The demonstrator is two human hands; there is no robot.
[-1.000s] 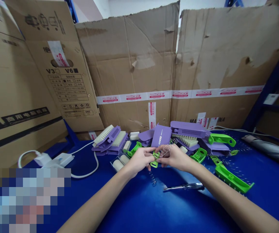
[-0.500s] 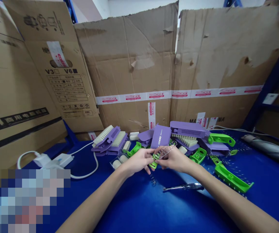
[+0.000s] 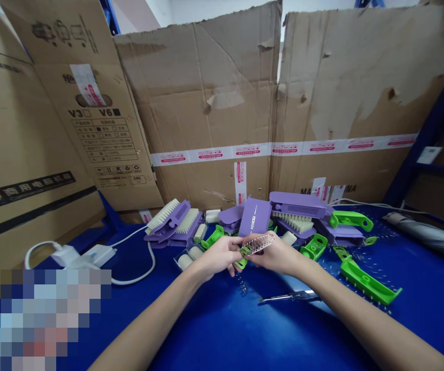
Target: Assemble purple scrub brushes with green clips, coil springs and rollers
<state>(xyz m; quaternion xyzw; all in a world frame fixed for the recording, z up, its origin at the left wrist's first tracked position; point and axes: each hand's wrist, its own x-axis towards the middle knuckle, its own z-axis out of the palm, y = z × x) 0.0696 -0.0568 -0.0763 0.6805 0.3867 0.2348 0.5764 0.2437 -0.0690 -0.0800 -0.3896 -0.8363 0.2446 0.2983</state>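
Near the middle of the view my two hands meet over the blue table. My left hand (image 3: 222, 255) is closed on a small green plastic part (image 3: 241, 263), which shows below the fingertips. My right hand (image 3: 274, 253) is closed around the same part from the other side. A coiled metal spring (image 3: 259, 244) rises from the green part and lies across the back of my right fingers. Another loose spring (image 3: 242, 284) rests on the table just under my hands. A metal screwdriver (image 3: 289, 297) lies below my right wrist.
Purple brush pieces with pale bristles (image 3: 191, 221) and a purple cover (image 3: 255, 217) lie behind my hands. Green handles (image 3: 371, 281) and scattered small metal pieces are at the right. White cables with a plug (image 3: 65, 255) lie left. Cardboard (image 3: 214, 113) stands behind.
The spring's free end has dropped and swung left, so it now lies closer to my right hand. Both hands keep hold of the green part. The view has shifted slightly.
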